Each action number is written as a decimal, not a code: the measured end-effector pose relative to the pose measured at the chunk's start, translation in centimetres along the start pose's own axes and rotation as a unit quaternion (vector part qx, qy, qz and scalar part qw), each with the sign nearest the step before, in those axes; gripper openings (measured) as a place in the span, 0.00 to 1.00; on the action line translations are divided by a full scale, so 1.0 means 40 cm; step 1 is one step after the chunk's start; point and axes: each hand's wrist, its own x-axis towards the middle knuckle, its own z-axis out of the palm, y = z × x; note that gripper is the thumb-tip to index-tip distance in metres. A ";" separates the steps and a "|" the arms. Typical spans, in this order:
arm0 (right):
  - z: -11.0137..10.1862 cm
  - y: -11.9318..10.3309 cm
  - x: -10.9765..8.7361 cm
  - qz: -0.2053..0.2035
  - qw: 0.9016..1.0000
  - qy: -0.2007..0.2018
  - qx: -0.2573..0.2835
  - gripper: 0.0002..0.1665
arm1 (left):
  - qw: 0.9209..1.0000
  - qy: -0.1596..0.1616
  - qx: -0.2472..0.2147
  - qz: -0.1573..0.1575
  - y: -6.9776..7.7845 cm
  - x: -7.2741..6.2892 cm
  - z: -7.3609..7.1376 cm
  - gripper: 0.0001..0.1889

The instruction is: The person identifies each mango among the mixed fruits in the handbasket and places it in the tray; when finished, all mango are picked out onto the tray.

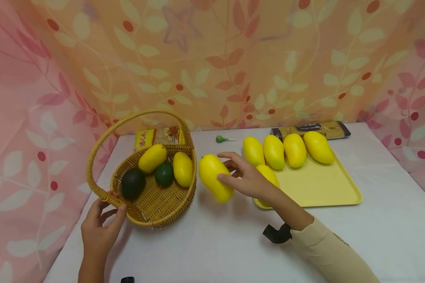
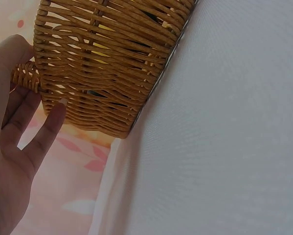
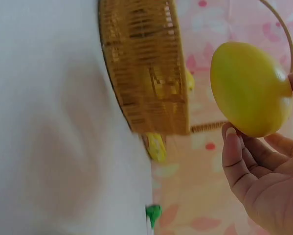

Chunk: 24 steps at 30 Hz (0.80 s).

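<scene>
My right hand holds a yellow mango between thumb and fingers, above the table, between the wicker basket and the yellow tray. In the right wrist view the mango is raised off the table beside the basket. With its thumb and fingers, my left hand grips the basket at the near left foot of its handle. Inside the basket lie two yellow mangoes, a blackish avocado and a smaller dark green fruit. Several mangoes lie on the tray's back and left side.
A yellow food packet lies behind the basket. Between basket and tray, at the back, is a green lollipop. A long brown package lies behind the tray. A black curved object shows by the right sleeve. Patterned cloth surrounds the table.
</scene>
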 end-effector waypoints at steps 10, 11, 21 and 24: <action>-0.165 0.046 -0.102 0.073 0.996 0.047 -0.008 0.33 | 0.999 -0.015 0.022 -0.027 0.003 0.001 -0.002 0.30; -0.183 0.050 -0.114 0.083 0.995 0.055 -0.019 0.34 | 0.999 -0.018 0.026 -0.029 0.002 0.001 -0.003 0.31; -0.330 0.101 -0.193 0.195 0.973 0.055 -0.113 0.46 | 1.000 -0.012 0.021 -0.018 -0.003 0.000 -0.002 0.31; -0.349 0.116 -0.199 0.210 0.969 0.039 -0.123 0.47 | 0.999 -0.013 0.021 -0.023 0.000 0.000 -0.003 0.31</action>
